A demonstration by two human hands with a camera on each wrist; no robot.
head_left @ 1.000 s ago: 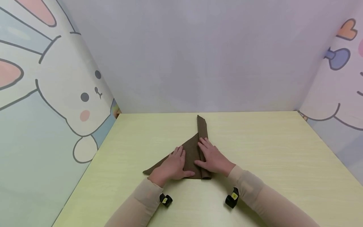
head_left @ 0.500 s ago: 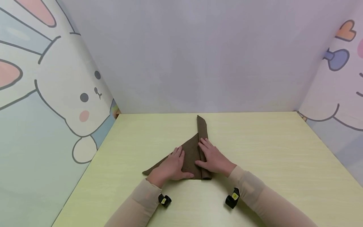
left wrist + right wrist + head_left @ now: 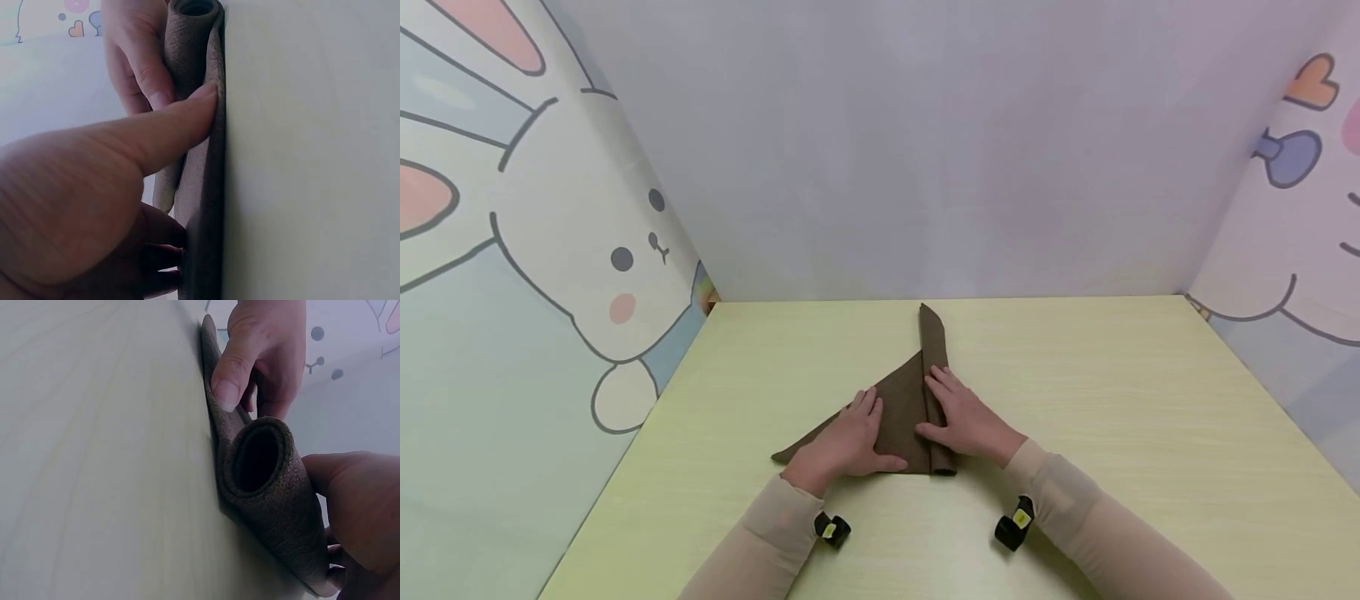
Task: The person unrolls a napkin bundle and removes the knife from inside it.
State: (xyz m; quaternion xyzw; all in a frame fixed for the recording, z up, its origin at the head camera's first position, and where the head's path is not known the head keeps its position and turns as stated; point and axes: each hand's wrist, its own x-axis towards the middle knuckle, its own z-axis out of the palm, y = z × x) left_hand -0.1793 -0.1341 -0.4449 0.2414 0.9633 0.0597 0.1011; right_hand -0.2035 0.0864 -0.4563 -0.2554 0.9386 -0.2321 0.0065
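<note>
A brown towel (image 3: 902,408) lies on the table, its flat part a triangle with a long corner pointing left. Its right side is wound into a narrow roll (image 3: 933,333) that runs away from me. The roll's near end shows a round hollow (image 3: 257,459) in the right wrist view. My left hand (image 3: 842,442) rests on the flat part, fingers extended and thumb near the front edge. Across the roll lies my right hand (image 3: 966,417), its fingers fairly straight over the top and its thumb reaching onto the flat cloth.
The pale wooden table (image 3: 1075,375) spreads around the towel. A light wall (image 3: 940,167) stands at its far edge, with cartoon-printed panels at left (image 3: 572,275) and right. Black wrist cameras (image 3: 832,529) hang beneath both sleeves.
My left hand has slid slightly left, and the towel's left corner has shifted a little left with it. The right hand stays nearly still on the roll.
</note>
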